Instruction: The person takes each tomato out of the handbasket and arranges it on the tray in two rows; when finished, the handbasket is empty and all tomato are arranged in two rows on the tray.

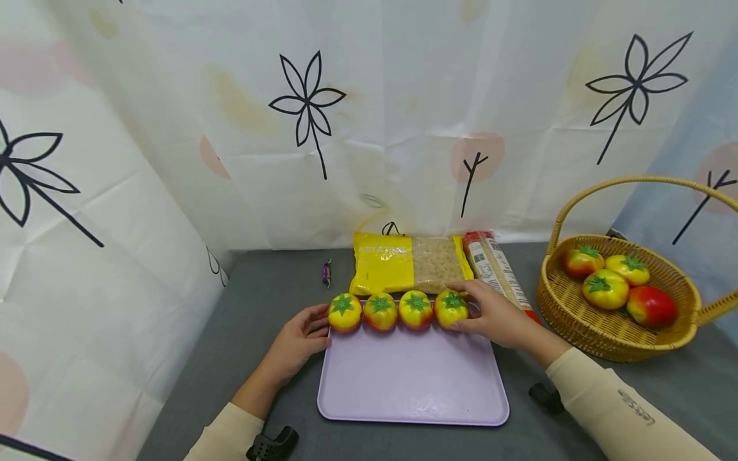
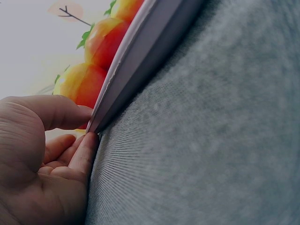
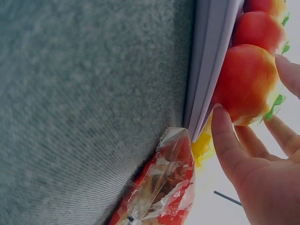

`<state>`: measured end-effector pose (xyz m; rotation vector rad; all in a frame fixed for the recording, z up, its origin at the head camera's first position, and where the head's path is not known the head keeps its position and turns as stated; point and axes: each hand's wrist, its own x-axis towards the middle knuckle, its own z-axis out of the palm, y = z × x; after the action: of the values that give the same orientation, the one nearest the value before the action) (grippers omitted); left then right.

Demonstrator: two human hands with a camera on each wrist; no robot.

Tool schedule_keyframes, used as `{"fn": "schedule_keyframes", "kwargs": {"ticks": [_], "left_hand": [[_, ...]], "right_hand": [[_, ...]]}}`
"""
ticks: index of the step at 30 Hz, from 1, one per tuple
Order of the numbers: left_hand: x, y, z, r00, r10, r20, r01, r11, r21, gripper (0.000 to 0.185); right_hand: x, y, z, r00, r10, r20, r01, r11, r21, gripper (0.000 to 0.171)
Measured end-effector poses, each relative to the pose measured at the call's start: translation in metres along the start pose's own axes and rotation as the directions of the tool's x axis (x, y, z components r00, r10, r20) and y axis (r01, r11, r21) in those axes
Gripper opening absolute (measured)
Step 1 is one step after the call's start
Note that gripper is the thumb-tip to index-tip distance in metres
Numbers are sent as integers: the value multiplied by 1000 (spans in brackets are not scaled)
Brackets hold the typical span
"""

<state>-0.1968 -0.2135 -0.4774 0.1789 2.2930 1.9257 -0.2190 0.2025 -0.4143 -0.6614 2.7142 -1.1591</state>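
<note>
A row of yellow-and-red, persimmon-like fruits [image 1: 381,312] with green star-shaped caps lines the far edge of a lilac tray [image 1: 411,378]. My right hand [image 1: 490,314] is around the rightmost persimmon-like fruit [image 1: 451,308], thumb on its near side and fingers on its far side. The right wrist view shows fingertips against this fruit [image 3: 246,84]. At the tray's far left corner, my left hand [image 1: 298,336] rests beside the leftmost fruit [image 1: 344,313], its fingers lightly bent. In the left wrist view its thumb and a fingertip meet the tray's rim [image 2: 119,79].
Behind the tray lie a yellow pasta bag [image 1: 383,262] and a red-and-clear packet [image 1: 496,266]. A small purple-wrapped item [image 1: 327,274] is at the back left. On the right stands a wicker basket [image 1: 599,349] with a tall handle, holding several similar fruits. A patterned curtain [image 1: 392,128] hangs behind.
</note>
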Motion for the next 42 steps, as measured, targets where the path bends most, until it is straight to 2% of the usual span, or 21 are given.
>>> {"fn": "schedule_keyframes", "kwargs": {"ticks": [5,12,18,27,36,42], "left_hand": [[1,-1,0,1000,-10,-6,10,1000,-2,71],[2,-3,0,1000,-11,-1,11,1000,-11,71],[1,-3,-1,1000,-4,7,4,1000,-11,71],[1,0,-1,1000,-9,19,9,1000,-26,72],[2,-2,-1,1000,-8,1,8,1000,-7,71],[2,-2,0,1000,-10,1,10,1000,-11,71]], "right_hand": [[-3,1,-1,1000,16,-8,-16,1000,20,72],[-7,4,-10,999,-38,-25,40,996,84,69],[-15,1,-22,999,21,-29,-18,993,114,69],[-27,-3,-40,995,31,-91,-21,994,107,65],[-39,-3,-56,988,-14,-153,33,992,125,58],[-49,0,-67,984,12,-177,23,980,196,52]]}}
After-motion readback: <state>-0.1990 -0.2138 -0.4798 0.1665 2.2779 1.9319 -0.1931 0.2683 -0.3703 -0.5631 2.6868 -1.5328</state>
